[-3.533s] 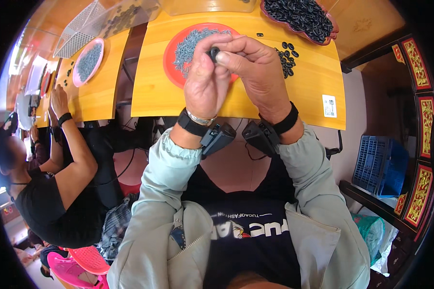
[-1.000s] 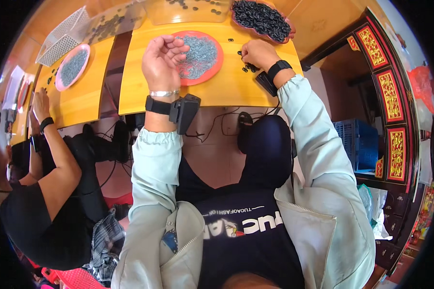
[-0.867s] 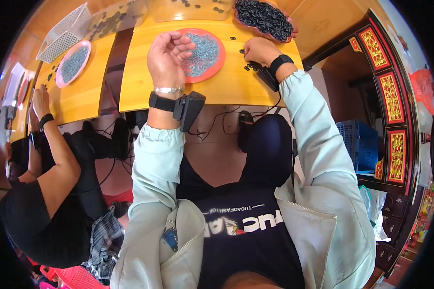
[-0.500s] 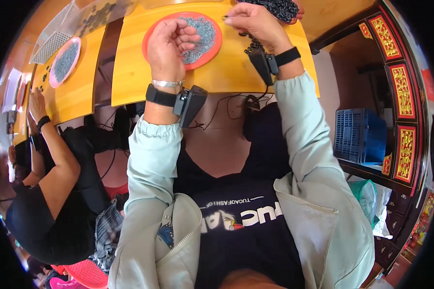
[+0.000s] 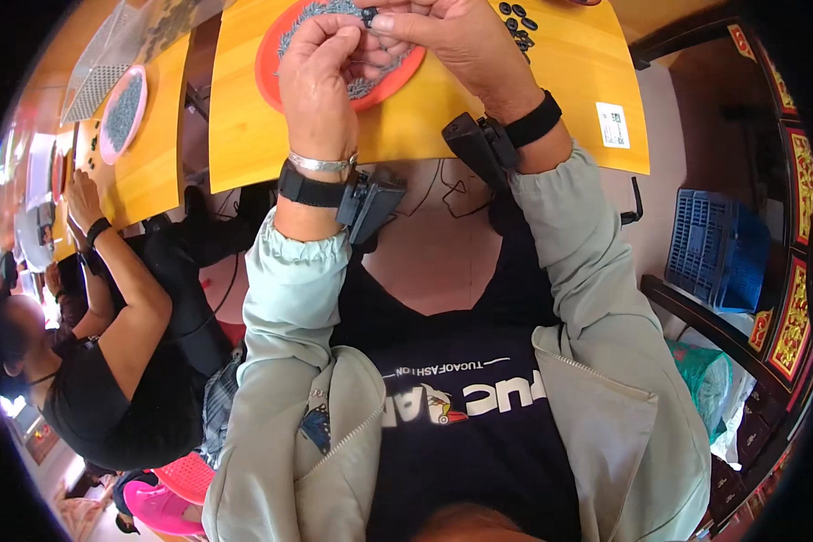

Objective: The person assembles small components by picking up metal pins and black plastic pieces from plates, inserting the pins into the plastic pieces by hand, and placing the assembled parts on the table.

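Black piece: one small dark part (image 5: 369, 15) was up off the table, over the red plate, near the top edge of the view.
Right hand: pinched that piece (image 5: 465, 45) between thumb and forefinger. Change: half a second earlier it was out beside the loose black pile; it had since swung across to meet the other hand.
Left hand: half curled (image 5: 321, 77), fingertips right by the piece. It had been waiting over the plate, apart from the right. Couldn't tell whether it gripped the piece or hid a grey part.
Meaning: pick-up from the pile looked finished; handling seemed to have gone from one hand to both.
Red plate: sat under both hands (image 5: 266, 68), grey metal parts (image 5: 359, 88) spread in it, partly covered by the fingers.
Black pile: loose pieces (image 5: 512, 23) lay on the yellow table (image 5: 560, 108), right of the right hand.
Table corner: white printed label (image 5: 612, 125) showed, well apart from the hands.
Floor, right: blue crate (image 5: 718, 248) stood beyond the table.
Left neighbour: co-worker (image 5: 90, 388) sat at another table, pink plate (image 5: 123, 113) of grey parts nearby.
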The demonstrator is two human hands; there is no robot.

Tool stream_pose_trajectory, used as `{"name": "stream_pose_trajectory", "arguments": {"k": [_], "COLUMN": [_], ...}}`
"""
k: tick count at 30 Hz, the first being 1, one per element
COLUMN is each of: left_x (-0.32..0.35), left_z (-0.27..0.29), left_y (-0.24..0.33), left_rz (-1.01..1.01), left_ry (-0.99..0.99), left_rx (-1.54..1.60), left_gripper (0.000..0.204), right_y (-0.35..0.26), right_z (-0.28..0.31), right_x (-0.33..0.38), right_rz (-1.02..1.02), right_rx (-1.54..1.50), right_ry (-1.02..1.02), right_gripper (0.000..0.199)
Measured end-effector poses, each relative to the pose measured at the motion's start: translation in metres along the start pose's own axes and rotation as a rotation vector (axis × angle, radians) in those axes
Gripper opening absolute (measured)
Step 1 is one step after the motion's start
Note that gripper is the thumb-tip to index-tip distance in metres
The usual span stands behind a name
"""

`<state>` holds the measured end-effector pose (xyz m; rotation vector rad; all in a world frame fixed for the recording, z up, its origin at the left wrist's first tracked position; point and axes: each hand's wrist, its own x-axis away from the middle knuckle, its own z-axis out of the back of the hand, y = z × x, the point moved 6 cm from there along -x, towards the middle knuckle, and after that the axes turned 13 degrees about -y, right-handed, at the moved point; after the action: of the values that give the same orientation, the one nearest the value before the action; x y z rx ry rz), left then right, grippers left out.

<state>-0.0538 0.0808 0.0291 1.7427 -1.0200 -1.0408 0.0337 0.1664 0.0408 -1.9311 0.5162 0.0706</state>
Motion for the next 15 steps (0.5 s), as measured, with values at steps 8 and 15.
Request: {"name": "stream_pose_trajectory", "arguments": {"k": [8, 15], "left_x": [0.008, 0.007], "left_z": [-0.007, 0.007], "left_y": [0.004, 0.007], "left_rz": [-0.081, -0.159], "left_ry": [0.063, 0.096], "left_rx": [-0.072, -0.061], "left_gripper": [0.009, 0.008], "right_y": [-0.001, 0.004], "right_z": [-0.008, -0.018], "right_x": [0.003, 0.006], "right_rz": [0.057, -0.006], "right_rx": [0.106, 0.081], "right_ry": [0.127, 0.152], "right_gripper": [0.010, 0.009]}}
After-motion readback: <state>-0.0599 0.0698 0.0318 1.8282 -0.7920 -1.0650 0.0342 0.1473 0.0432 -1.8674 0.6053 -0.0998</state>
